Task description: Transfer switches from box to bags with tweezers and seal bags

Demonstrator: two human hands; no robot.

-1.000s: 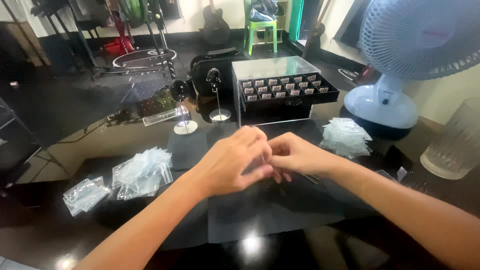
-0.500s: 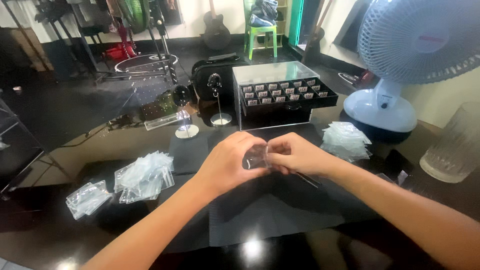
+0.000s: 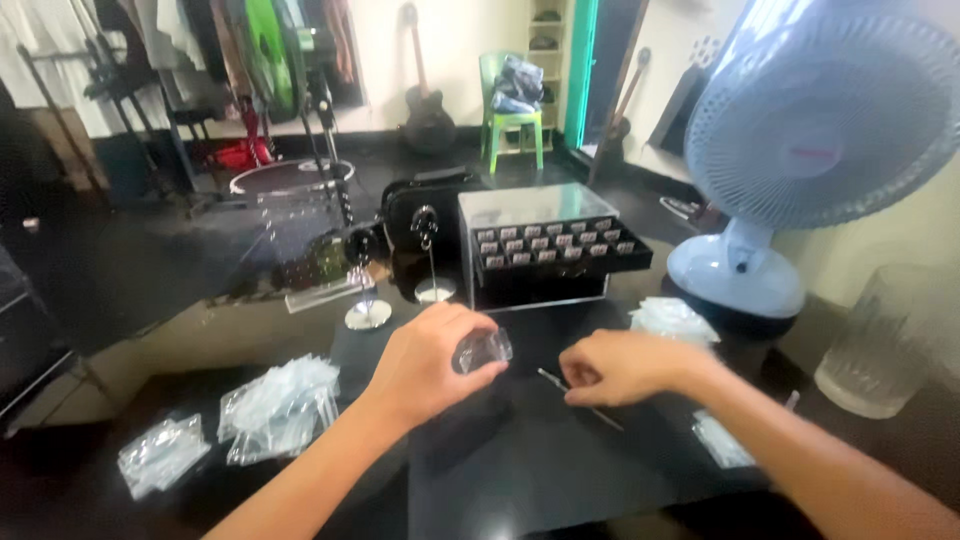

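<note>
Our left hand (image 3: 425,365) pinches a small clear bag (image 3: 483,350) above the dark mat (image 3: 520,470), centre. Right hand (image 3: 615,367), fingers curled, grips thin tweezers (image 3: 580,398); bag contents too small to tell. Bag piles lie left (image 3: 280,405), far left (image 3: 160,455) & right (image 3: 672,318). Black drawer box (image 3: 545,255) w/ small pale labels sits far centre.

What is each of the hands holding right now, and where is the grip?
The left hand pinches a small clear plastic bag by its left edge. The right hand grips a thin metal tool near its upper end.
</note>
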